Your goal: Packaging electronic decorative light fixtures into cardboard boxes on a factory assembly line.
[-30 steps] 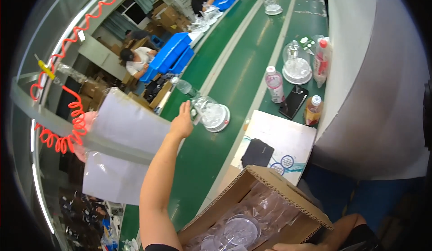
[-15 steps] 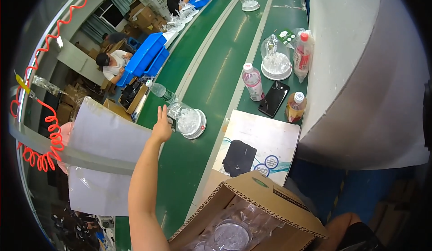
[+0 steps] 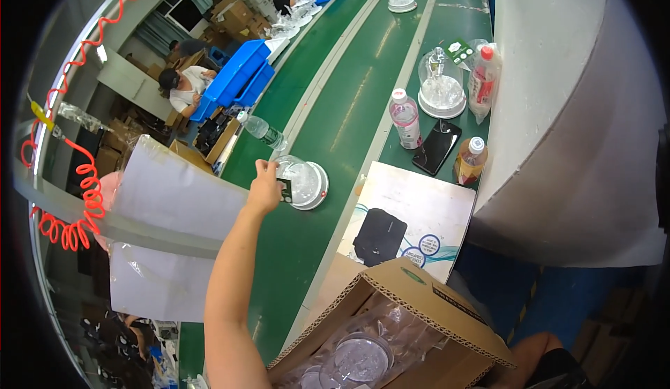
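My left hand [image 3: 265, 188] reaches across the green belt to a clear domed ornament [image 3: 305, 184] with a white round base. Its fingers are bent and closed at the top left of the dome, where a small green tag [image 3: 285, 191] shows beside the thumb. At the bottom stands an open cardboard box [image 3: 426, 298] with clear-wrapped domes [image 3: 363, 357] inside. Of my right arm [image 3: 534, 350] only a part shows at the lower right, behind the box; the right hand is hidden.
A clear bottle [image 3: 262, 131] stands just beyond my left hand. At the right are a pink-labelled bottle [image 3: 405, 120], a black phone [image 3: 437, 147], a tea bottle [image 3: 470, 161] and another dome [image 3: 442, 89]. Co-workers sit beside blue bins [image 3: 234, 75] across the belt.
My left hand's fingers were stretched out beside the dome and are now bent in against it. The whole view has shifted slightly to the right.
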Demonstrator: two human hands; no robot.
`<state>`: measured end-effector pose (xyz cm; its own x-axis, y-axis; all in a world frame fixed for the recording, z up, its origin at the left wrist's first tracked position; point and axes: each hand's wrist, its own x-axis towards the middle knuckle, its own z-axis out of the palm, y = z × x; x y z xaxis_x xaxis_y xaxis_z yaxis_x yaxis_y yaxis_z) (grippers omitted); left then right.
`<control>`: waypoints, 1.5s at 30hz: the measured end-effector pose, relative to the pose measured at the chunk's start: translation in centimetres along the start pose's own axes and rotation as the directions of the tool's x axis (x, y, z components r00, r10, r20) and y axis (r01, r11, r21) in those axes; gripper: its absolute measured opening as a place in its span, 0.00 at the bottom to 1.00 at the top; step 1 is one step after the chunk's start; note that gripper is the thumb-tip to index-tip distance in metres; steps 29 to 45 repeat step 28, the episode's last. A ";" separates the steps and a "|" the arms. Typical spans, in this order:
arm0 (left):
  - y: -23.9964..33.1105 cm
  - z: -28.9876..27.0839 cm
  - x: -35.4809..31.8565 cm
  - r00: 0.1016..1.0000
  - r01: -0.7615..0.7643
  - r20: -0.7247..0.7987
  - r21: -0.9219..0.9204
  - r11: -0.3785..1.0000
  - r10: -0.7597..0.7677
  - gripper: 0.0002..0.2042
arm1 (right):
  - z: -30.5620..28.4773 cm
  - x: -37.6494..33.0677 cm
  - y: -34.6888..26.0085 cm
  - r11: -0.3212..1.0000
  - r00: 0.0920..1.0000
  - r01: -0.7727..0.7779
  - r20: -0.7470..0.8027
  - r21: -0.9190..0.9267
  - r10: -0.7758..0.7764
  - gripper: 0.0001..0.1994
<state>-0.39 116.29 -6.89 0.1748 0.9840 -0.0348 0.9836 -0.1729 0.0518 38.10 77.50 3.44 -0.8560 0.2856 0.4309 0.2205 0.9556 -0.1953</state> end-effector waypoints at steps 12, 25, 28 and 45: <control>0.0 -7.6 -10.9 0.988 0.033 -0.150 -0.036 0.999 -0.038 0.15 | -2.8 0.5 -1.1 0.985 0.999 -0.044 0.036 0.166 0.039 0.08; 12.8 -34.6 -36.9 0.483 -0.143 -0.876 -0.055 0.988 0.021 0.10 | -2.1 1.3 -1.5 0.880 0.808 -0.069 -0.492 0.469 0.326 0.37; 15.5 -35.2 -41.1 0.305 -0.175 -0.950 0.014 0.985 0.068 0.11 | -2.4 2.9 1.7 0.597 0.498 0.049 -0.537 0.801 0.681 0.37; 15.5 -35.2 -41.1 0.305 -0.175 -0.950 0.014 0.985 0.068 0.11 | -2.4 2.9 1.7 0.597 0.498 0.049 -0.537 0.801 0.681 0.37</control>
